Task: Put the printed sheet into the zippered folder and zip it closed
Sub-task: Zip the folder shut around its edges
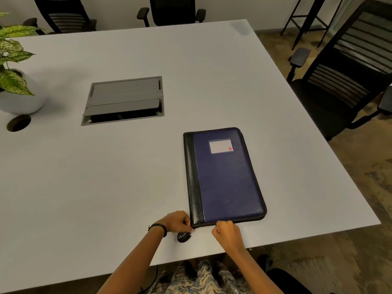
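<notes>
Blue folder (227,177) closed, hands (227,232) hiding zipper pull

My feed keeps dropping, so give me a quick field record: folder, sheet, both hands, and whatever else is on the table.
folder: blue zippered folder lying flat and shut, near the table's front right corner
sheet: not visible
left hand: left hand pinching the folder's near left corner
right hand: right hand closed at the near edge, apparently on the zip pull, which is hidden
zip state: cannot tell how far it is closed
small dark object: small dark object by the left hand, unclear what it is
other: potted plant, cable hatch
</notes>
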Tool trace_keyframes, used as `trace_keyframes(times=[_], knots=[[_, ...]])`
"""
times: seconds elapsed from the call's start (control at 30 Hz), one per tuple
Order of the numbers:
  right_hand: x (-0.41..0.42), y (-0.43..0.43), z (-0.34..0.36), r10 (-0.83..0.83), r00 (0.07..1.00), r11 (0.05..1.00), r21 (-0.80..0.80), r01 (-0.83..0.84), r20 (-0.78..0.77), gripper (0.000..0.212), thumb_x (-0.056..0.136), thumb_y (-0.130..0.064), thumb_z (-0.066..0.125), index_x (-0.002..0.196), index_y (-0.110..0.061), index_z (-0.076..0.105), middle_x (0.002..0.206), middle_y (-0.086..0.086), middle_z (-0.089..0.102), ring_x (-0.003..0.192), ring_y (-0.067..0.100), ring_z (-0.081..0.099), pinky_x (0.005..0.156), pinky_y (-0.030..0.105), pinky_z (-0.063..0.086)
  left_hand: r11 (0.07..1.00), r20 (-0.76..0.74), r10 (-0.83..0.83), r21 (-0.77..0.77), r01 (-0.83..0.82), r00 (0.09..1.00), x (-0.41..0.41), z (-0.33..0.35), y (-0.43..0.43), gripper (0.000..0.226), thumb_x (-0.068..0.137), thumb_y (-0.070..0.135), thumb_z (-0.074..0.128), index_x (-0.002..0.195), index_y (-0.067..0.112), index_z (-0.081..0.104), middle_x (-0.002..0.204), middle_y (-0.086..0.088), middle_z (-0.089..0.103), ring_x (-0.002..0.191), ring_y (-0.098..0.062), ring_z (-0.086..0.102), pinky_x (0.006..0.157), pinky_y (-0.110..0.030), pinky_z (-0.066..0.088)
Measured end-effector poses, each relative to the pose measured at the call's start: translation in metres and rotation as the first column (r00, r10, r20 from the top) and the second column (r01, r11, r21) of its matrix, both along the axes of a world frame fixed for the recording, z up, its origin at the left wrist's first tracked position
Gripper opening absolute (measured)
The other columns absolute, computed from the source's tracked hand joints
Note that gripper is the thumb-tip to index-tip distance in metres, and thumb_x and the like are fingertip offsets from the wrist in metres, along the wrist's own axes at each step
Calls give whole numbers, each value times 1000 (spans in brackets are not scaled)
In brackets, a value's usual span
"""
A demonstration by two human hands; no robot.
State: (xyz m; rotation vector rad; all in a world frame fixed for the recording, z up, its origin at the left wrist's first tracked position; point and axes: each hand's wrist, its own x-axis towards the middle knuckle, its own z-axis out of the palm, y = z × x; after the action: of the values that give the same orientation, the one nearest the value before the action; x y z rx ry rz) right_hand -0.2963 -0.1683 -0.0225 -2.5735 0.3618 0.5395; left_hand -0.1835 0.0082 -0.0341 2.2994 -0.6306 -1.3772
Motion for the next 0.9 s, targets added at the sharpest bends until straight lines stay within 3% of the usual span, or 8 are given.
trace_keyframes(times=[0.1,0.2,0.4,0.57,0.67,0.77,0.83,0.9], knots=[[-8,-21,-3,-56,998,998,-7,56,28,52,88,-13,50,49,-27,19,48,-12,24,43,-2,24,42,10,18,1000,-6,-18,3,18,1000,1,-1,1,30,83,33,67,55,26,56,58,13,52,57,-2,46,65,-20,38],[-18,-43,-6,-156,984,988,9,156,90,49,85,-7,56,47,-21,28,46,-8,32,45,6,34,44,11,18,999,3,-36,10,36,999,2,0,1,33,84,33,66,54,29,53,58,13,51,56,-2,46,62,-18,36],[-28,-63,-12,-211,963,977,-1,214,170,36,81,-3,63,54,-13,40,49,1,44,44,12,41,42,12,21,999,-36,-32,-9,31,999,3,3,0,20,84,32,66,75,15,67,58,13,51,57,-1,46,64,-18,36],[-30,-66,-15,-208,955,977,1,213,213,38,81,-6,65,56,-15,39,49,-2,44,43,10,42,41,11,21,1000,7,12,-6,-12,1000,2,3,3,35,85,38,64,82,3,70,58,13,50,54,-2,43,60,-15,34],[-35,-67,-17,-273,934,962,43,271,230,31,85,-11,63,60,-15,46,55,-3,50,48,8,47,44,17,32,999,10,33,42,-34,999,8,11,-3,48,92,47,52,72,6,65,58,6,48,52,-6,42,57,-17,36],[-38,-62,-18,-353,907,935,106,337,231,15,86,-11,62,73,-6,63,66,-5,54,57,7,52,53,17,38,988,293,51,127,-92,955,15,28,-21,52,96,50,40,57,15,45,61,2,47,62,-21,50,62,-30,39],[-38,-58,-18,-395,891,918,141,371,226,12,87,-11,61,79,-3,65,70,-6,55,61,6,53,56,14,37,988,489,130,6,-152,863,16,38,-37,40,97,43,41,78,13,58,87,-4,55,80,-24,57,68,-31,45],[-37,-54,-18,-451,867,890,178,419,214,12,87,-11,60,78,-6,64,71,-6,55,60,4,50,53,7,34,983,589,175,-154,-102,789,12,44,-56,32,97,39,44,109,13,58,121,-7,51,107,-21,53,85,-28,48]])
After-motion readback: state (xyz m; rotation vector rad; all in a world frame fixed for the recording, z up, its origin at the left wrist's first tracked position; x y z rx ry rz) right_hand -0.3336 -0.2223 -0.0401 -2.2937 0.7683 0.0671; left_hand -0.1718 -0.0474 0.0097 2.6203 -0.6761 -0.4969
